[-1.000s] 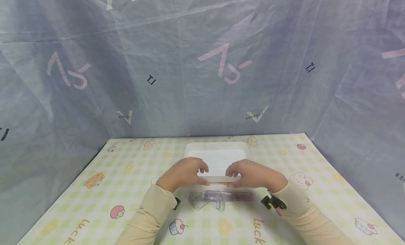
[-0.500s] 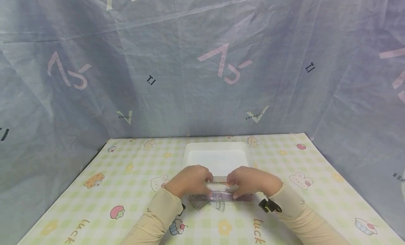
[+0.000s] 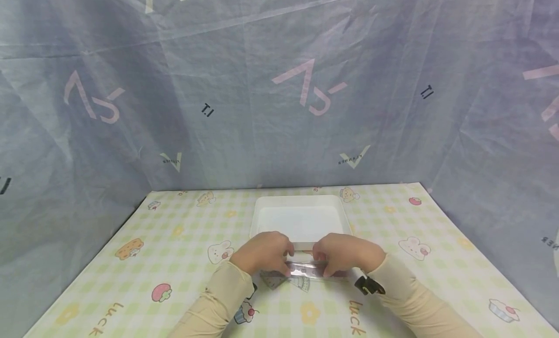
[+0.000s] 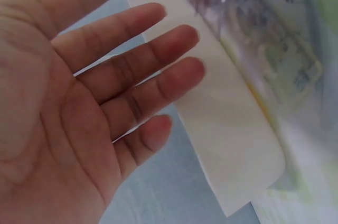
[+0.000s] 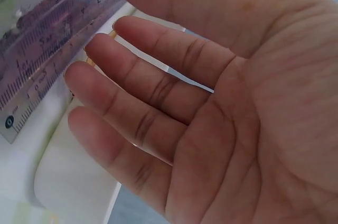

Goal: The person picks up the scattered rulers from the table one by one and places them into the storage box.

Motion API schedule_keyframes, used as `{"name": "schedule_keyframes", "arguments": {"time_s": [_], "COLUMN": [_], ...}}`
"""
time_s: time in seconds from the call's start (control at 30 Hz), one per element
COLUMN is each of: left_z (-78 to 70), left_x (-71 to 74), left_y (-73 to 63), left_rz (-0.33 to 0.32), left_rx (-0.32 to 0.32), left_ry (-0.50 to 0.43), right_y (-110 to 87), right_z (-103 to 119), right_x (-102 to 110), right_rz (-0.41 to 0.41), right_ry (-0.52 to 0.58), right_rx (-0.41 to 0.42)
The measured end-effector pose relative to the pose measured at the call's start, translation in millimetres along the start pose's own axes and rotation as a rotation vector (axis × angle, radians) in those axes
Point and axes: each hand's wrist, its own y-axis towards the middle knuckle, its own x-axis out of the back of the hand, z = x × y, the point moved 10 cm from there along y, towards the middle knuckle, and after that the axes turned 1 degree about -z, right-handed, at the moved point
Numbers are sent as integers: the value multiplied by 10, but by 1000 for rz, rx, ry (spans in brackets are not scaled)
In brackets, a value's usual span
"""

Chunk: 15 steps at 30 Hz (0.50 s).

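Note:
A clear packet holding a purple-tinted ruler (image 3: pixel 305 269) lies crosswise in front of the white tray (image 3: pixel 301 201). Part of a transparent protractor (image 3: pixel 301 283) and a darker triangular corner (image 3: pixel 272 281) show along its near side. My left hand (image 3: pixel 264 251) is over the packet's left part, its thumb at the ruler. Over the right part is my right hand (image 3: pixel 350 253), thumb likewise at the ruler. In both wrist views the fingers are spread and only slightly bent, their tips beside the tray's outer wall (image 4: pixel 211 113). The hands cover the packet's ends in the head view.
The table wears a green-checked cloth (image 3: pixel 174 260) with printed cartoons. A grey-blue curtain (image 3: pixel 244 110) hangs behind and on both sides. A small orange patch (image 3: pixel 307 252) shows between tray and packet. Dark straps (image 3: pixel 369 285) sit at the cuffs.
Both hands have come down and nearer from above the tray's front edge to the packet, thumbs now at the ruler. Bright glare now shows on the packet between them.

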Motion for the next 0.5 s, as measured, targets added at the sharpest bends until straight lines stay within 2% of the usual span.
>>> {"name": "schedule_keyframes", "arguments": {"time_s": [0.5], "left_z": [-45], "left_x": [-95], "left_y": [14], "left_rz": [4], "left_rx": [-26], "left_ry": [35], "right_y": [2], "right_z": [14], "right_x": [-26], "right_rz": [0], "right_ry": [16], "right_rx": [31]}}
